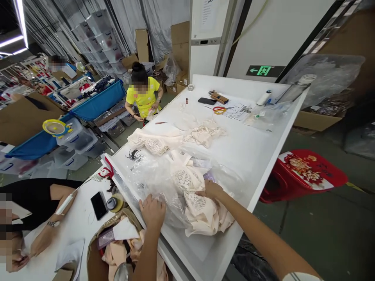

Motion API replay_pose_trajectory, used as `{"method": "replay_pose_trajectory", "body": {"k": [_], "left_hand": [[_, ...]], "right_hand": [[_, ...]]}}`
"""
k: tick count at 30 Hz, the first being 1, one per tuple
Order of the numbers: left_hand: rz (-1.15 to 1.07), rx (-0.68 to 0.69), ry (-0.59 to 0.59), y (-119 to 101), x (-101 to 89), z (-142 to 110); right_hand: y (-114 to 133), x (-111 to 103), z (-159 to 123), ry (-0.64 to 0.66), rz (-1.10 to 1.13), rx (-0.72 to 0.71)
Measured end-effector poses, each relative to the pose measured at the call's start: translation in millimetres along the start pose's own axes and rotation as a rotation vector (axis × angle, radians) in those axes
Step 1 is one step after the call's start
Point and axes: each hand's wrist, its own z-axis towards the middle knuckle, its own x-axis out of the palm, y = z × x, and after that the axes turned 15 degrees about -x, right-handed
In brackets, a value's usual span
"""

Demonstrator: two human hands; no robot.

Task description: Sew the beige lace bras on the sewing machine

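Note:
A cream lace bra (pixel 187 175) lies in front of me on the white table, with purple-printed tags beside its cups. My right hand (pixel 213 190) is closed on the bra near its middle, its fingertips partly hidden. My left hand (pixel 152 210) rests with its fingers apart on a clear plastic bag (pixel 150 175) near the table's left edge. The bag spreads beside and partly under the bra. Beyond them lie more cream lace garments (pixel 158 142), some crumpled.
Orange-handled scissors (pixel 219 110), a black phone (pixel 207 101) and a white bottle (pixel 264 97) lie or stand farther back on the table. A co-worker in yellow (pixel 150 97) sits across; another person's arm (pixel 43 238) is at lower left. A carton (pixel 95 249) holds garments. A red stool (pixel 316 171) stands right.

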Motion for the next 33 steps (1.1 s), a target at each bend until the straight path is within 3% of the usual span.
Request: {"method": "replay_pose_trajectory", "body": {"k": [4,8,11,13,18,21,23,25,30,33], "left_hand": [[-0.002,0.001,0.014,-0.5,-0.1,0.2],[-0.012,0.006,0.03,-0.8,1.6,1.1],[-0.027,0.001,0.048,-0.9,3.5,2.0],[-0.037,-0.006,0.057,-0.7,4.3,2.4],[-0.048,-0.004,0.074,-0.6,2.9,3.2],[-0.018,0.007,0.067,-1.3,1.4,3.6],[0.005,0.014,0.068,-1.9,1.6,3.9],[0.016,0.022,0.086,-2.4,2.5,4.2],[0.023,0.037,0.106,-3.0,4.4,5.2],[0.038,0.048,0.086,-3.7,4.4,5.5]], "right_hand": [[0.5,-22.7,-4.0,0.056,0.015,-0.052],[13.3,-79.9,11.3,0.059,0.015,-0.119],[50.3,-122.7,50.1,-0.109,-0.009,-0.161],[86.5,-138.5,86.8,-0.249,0.009,-0.222],[168.7,-133.4,173.8,-0.385,0.067,-0.283],[182.9,-122.1,196.9,-0.396,0.059,-0.3],[170.3,-119.1,196.7,-0.424,0.033,-0.321],[140.1,-120.6,184.5,-0.481,-0.006,-0.316],[23.4,-125.3,114.2,-0.597,-0.111,-0.108],[-35.7,-114.0,69.4,-0.534,-0.113,0.011]]}}
